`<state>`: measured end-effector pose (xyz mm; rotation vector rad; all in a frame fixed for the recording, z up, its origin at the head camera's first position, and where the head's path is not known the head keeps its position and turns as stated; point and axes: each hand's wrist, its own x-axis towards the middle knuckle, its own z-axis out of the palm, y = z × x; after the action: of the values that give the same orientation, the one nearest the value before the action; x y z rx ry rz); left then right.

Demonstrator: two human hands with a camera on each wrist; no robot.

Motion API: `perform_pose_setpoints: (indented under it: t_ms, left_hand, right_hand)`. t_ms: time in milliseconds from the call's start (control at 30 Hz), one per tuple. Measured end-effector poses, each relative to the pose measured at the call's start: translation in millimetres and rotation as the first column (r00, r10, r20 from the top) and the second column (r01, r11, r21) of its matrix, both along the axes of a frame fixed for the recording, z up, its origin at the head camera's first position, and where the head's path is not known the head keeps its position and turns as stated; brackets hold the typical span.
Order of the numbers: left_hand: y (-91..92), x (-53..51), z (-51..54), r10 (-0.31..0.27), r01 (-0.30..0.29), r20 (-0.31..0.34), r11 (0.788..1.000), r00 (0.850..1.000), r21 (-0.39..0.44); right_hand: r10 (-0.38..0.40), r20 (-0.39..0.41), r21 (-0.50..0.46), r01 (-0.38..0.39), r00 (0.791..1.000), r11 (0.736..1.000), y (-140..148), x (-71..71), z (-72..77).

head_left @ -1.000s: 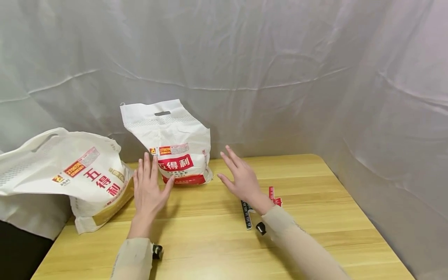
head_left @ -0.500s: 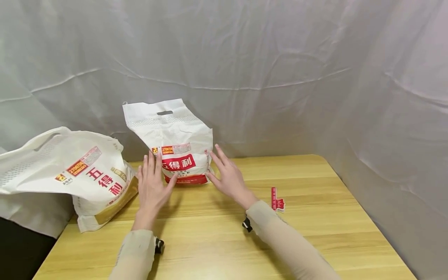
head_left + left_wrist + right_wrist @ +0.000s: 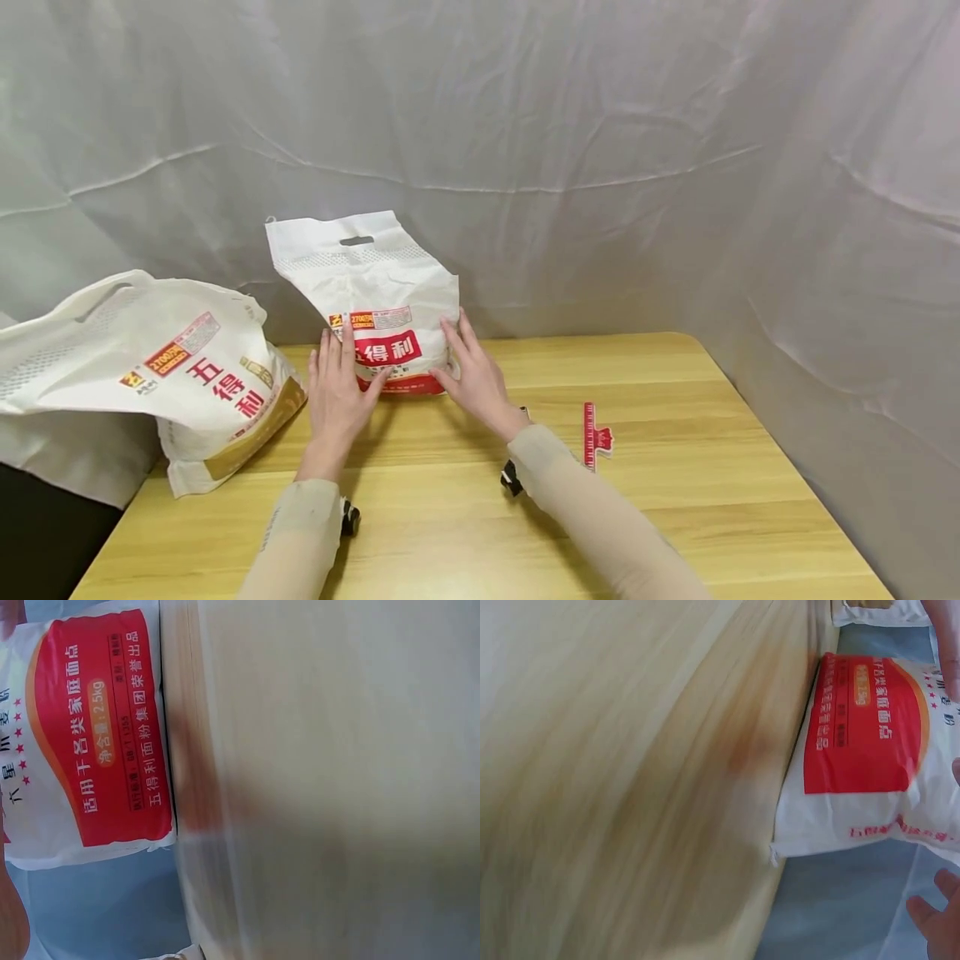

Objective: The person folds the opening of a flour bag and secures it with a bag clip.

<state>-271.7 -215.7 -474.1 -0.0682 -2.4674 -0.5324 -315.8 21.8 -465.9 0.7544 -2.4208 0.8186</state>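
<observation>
Two forearms in pale beige sleeves (image 3: pixel 600 517) reach forward from the near edge of a wood-grain desk (image 3: pixel 720 525), a small black device at each wrist. Just right of the right sleeve lies a red clip (image 3: pixel 589 433) with a long, ruler-like bar; a sliver of something else shows by the right wrist, too covered to name.

To the left, a white Wudeli flour bag with a gold base (image 3: pixel 202 375) slumps leftward, its slack handle end drooping that way, probably because the flour has settled low and leaves the top unsupported.

Beyond the forearms, the left hand (image 3: pixel 341 404) and right hand (image 3: pixel 477 383) flank a second white Wudeli flour bag with a red base (image 3: pixel 405 304), marked 2.5kg. Both hands have fingers extended, thumbs set apart, and grip nothing; whether the fingertips actually touch the bag is hard to tell. Their low placement on either side seems suited to steadying its full, heavy part evenly. The bag stands upright on the desk's far edge, its handle top tilted left. Behind everything hangs a creased grey curtain (image 3: pixel 525 150).
</observation>
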Motion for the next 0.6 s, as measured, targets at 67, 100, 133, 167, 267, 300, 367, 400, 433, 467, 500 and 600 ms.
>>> perform_pose_setpoints:
  t_ms: [67, 100, 133, 167, 267, 300, 367, 400, 433, 467, 500, 600]
  left_hand:
    - [0.2, -1.3, -1.4, -0.007, 0.007, -0.012, 1.0, 1.0, 0.006]
    - [0.3, -1.9, -2.1, -0.01, 0.01, -0.019, 1.0, 1.0, 0.01]
    - [0.9, -2.8, -2.9, -0.014, 0.014, -0.026, 1.0, 1.0, 0.015]
    - [1.4, -3.3, -3.8, -0.017, 0.018, -0.032, 1.0, 0.999, 0.023]
    - [3.1, -4.3, -6.4, -0.032, 0.034, -0.052, 0.998, 0.998, 0.052]
    - [3.5, -4.4, -7.4, -0.039, 0.042, -0.058, 0.997, 0.998, 0.064]
    - [4.5, -4.1, -9.1, -0.056, 0.062, -0.073, 0.994, 0.996, 0.086]
    - [4.8, -4.2, -9.8, -0.067, 0.075, -0.084, 0.993, 0.994, 0.096]
    - [5.1, -4.2, -10.3, -0.078, 0.089, -0.097, 0.99, 0.992, 0.108]
    - [5.5, -4.2, -10.6, -0.086, 0.099, -0.111, 0.988, 0.99, 0.118]
    - [5.9, -4.1, -10.5, -0.095, 0.111, -0.125, 0.986, 0.988, 0.128]
    - [7.2, -4.9, -9.9, -0.115, 0.139, -0.16, 0.979, 0.98, 0.15]
  right_hand:
    - [0.003, 0.03, -0.025, -0.002, 1.0, 1.0, -3.8, -0.7, -1.7]
    - [0.007, 0.043, -0.038, -0.006, 0.999, 0.999, -5.8, -1.1, -2.5]
    - [0.016, 0.056, -0.056, -0.013, 0.998, 0.998, -7.0, -1.2, -3.1]
    - [0.025, 0.072, -0.073, -0.02, 0.997, 0.997, -8.1, -1.5, -3.9]
    - [0.061, 0.113, -0.125, -0.046, 0.992, 0.991, -11.3, -1.7, -6.7]
    - [0.068, 0.122, -0.137, -0.051, 0.99, 0.989, -12.3, -1.9, -7.9]
    - [0.077, 0.134, -0.16, -0.055, 0.988, 0.986, -14.0, -2.2, -10.5]
    - [0.078, 0.134, -0.168, -0.054, 0.988, 0.984, -14.8, -2.5, -11.6]
    - [0.076, 0.134, -0.173, -0.052, 0.988, 0.984, -15.6, -2.9, -12.6]
    - [0.075, 0.133, -0.178, -0.05, 0.988, 0.983, -16.2, -3.3, -13.3]
    - [0.073, 0.132, -0.182, -0.048, 0.989, 0.982, -16.9, -3.7, -13.8]
    - [0.07, 0.133, -0.195, -0.043, 0.989, 0.98, -18.2, -4.8, -13.4]
